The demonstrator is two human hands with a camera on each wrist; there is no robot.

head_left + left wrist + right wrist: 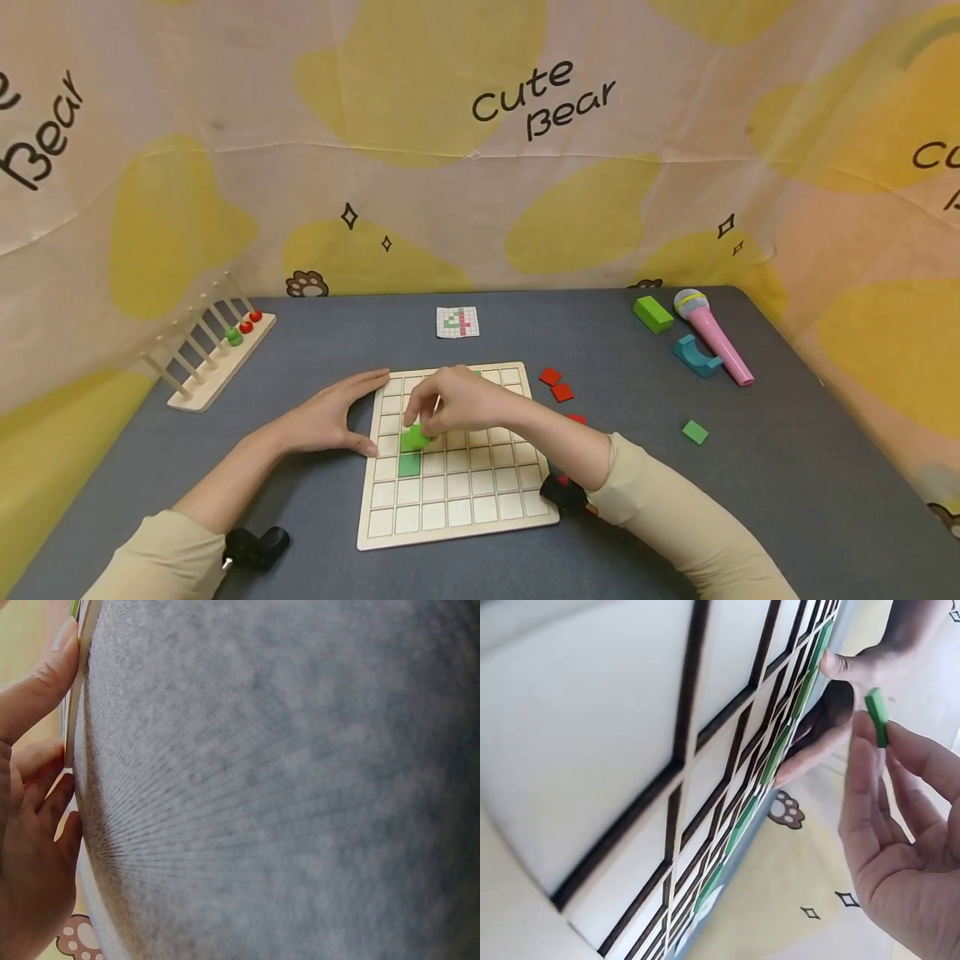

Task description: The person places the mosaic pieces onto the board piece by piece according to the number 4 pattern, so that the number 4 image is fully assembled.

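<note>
A wooden grid board [459, 511] lies on the dark table. My right hand [461, 400] is over its left half, pinching a small green square tile [877, 716] between thumb and fingertips, clear of the board in the right wrist view. Under that hand a darker green tile [409, 465] sits in a cell; several more green tiles line the cells in the right wrist view. With thumb and fingers spread, my left hand [326, 417] rests against the board's left edge. The left wrist view shows its thumb [56, 667] at the rim.
Red tiles [562, 392] lie right of the board, and a loose green tile [695, 432] farther right. A pattern card [457, 322] lies behind. A pegged bead stand [197, 398] is at left. A microphone [718, 342], teal arch [696, 357] and green block [653, 314] occupy the back right.
</note>
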